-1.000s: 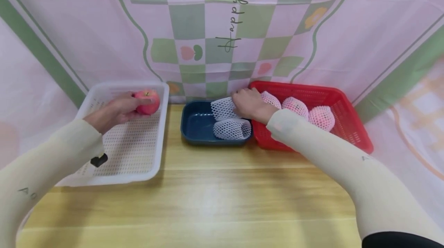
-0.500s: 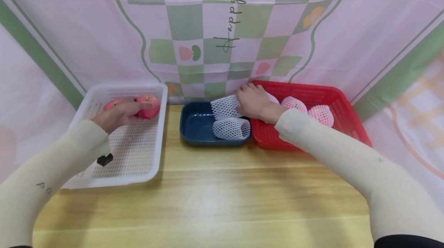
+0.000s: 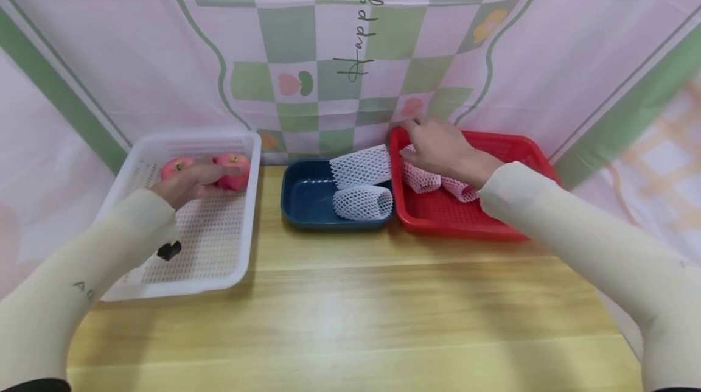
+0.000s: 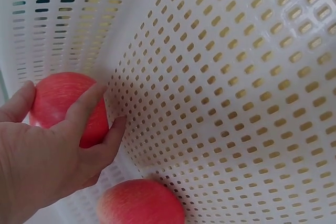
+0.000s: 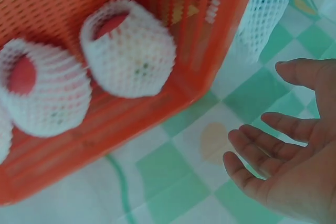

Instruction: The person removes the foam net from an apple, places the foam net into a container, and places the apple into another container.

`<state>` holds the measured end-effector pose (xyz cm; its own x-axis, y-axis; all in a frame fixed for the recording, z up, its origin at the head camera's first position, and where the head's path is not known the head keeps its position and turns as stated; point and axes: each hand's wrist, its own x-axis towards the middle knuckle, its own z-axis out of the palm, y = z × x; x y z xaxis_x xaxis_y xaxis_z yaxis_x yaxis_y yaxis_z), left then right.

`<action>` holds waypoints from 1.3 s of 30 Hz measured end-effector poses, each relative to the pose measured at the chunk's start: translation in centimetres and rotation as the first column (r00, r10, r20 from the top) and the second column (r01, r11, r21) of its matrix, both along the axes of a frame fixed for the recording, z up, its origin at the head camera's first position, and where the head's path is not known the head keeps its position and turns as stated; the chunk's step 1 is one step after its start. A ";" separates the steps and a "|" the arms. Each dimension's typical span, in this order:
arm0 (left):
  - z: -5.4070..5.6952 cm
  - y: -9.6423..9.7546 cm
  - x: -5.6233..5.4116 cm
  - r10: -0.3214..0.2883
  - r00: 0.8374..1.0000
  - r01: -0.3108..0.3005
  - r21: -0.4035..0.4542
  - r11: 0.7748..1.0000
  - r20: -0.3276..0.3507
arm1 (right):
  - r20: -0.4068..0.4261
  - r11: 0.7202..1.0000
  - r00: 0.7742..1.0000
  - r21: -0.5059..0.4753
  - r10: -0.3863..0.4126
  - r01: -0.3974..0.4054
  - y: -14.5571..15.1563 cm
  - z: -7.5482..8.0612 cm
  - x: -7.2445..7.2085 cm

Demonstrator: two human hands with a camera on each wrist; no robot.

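My left hand (image 3: 188, 180) is inside the white basket (image 3: 251, 215), its thumb and fingers curled round a red apple (image 4: 65, 98) in the far right corner. A second apple (image 4: 142, 203) lies beside it, partly hidden by the hand in the head view. Over the back left corner of the red basket (image 3: 462, 227), my right hand (image 3: 446, 148) holds nothing. The right wrist view shows its fingers loosely bent and spread. Red fruits in white foam nets (image 5: 131, 51) lie in that basket, partly covered by the hand in the head view.
Between the baskets stands a dark blue tray (image 3: 306, 197) with a flat foam net sleeve (image 3: 361, 167) and a rounder one (image 3: 363, 202) at its right side. A patterned curtain (image 3: 339, 33) hangs behind. The wooden table (image 3: 350, 307) stretches out in front.
My left hand has lowered the apple into the basket corner, and the second apple has come into view. My right hand has moved right from the net sleeves and lifted over the red basket.
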<state>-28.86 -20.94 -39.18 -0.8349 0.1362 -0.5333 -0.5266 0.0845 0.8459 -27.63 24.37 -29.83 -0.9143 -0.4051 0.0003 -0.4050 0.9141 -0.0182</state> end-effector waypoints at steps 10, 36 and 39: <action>-0.9 -0.6 -0.1 -0.032 0.999 0.027 -0.116 0.993 -0.038 | 0.134 0.995 0.986 -0.013 -0.101 0.103 3.0 0.2 -0.8; -0.9 -0.6 -0.3 -0.065 0.996 0.043 -0.298 0.954 -0.066 | 0.428 0.976 0.888 -0.058 -0.167 0.211 7.3 -8.1 -7.4; -0.9 -0.5 -0.2 -0.079 0.994 0.055 -0.283 0.958 -0.073 | 0.455 0.972 0.869 -0.030 -0.196 0.234 8.9 -11.2 -10.1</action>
<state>-29.10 -21.47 -40.08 -0.8718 0.0483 -0.4875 -0.4409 0.3565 0.8237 -37.75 33.25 -40.99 -0.8895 -0.2148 -0.4033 -0.1298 0.9651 -0.2276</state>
